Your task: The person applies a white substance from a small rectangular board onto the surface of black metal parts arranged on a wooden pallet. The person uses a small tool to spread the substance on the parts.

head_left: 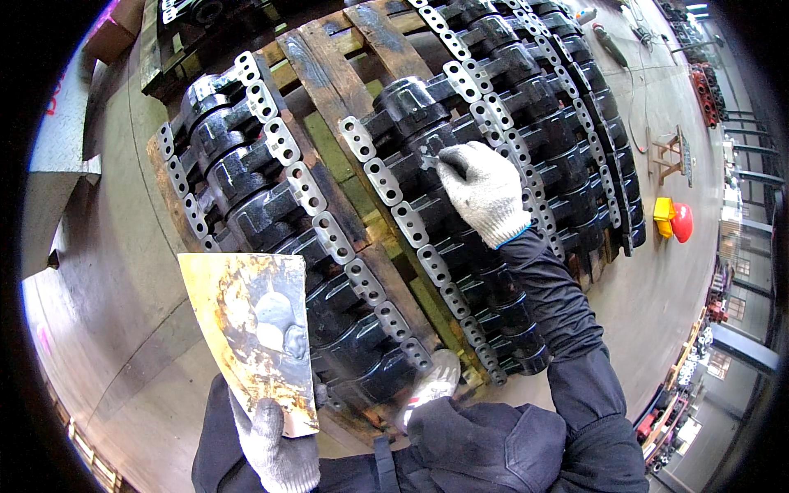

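My left hand, in a white knit glove, grips the lower edge of a flat board stained yellow, brown and grey. On the board's face sit lumps of smooth grey putty. My right hand, gloved the same way, is closed with its fingertips at a black casting of a track chain. A small pale grey piece or smear shows at those fingertips; what exactly they pinch I cannot make out. Bare metal link plates with round holes run along the chain's edge.
More black track chains lie side by side on a wooden pallet. My shoe is at the pallet's near edge. On the floor to the right are a red helmet, a yellow object and a small wooden stand.
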A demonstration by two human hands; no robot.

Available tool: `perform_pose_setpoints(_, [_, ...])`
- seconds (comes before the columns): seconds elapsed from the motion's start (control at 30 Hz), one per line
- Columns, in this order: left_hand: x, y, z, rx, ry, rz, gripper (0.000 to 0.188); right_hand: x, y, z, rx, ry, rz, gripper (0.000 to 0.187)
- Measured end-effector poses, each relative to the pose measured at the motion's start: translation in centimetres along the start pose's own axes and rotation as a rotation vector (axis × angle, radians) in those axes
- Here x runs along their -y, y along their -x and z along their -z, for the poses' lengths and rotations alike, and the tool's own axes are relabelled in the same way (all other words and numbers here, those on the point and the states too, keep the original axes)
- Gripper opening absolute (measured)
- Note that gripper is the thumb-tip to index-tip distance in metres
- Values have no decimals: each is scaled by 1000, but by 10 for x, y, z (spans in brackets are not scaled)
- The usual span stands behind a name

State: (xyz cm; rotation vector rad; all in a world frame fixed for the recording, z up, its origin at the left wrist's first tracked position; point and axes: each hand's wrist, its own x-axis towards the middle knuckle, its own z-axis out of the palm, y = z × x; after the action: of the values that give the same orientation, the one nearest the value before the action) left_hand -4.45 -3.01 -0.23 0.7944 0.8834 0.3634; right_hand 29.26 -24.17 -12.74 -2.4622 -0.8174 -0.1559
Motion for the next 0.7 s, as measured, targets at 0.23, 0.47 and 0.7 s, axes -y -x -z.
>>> perform_pose_setpoints(0.23, [0, 0, -1, -4, 6, -7, 65, 5, 1, -7, 14, 9, 11, 10])
perform_pose_setpoints(0.47, [1, -1, 0, -25, -8, -3, 67, 0, -1, 7, -7, -57, -2, 11])
perform_pose_setpoints(0.7, [-2, -1, -6, -10, -14, -5, 67, 8, 5, -1, 40, -39, -32, 10])
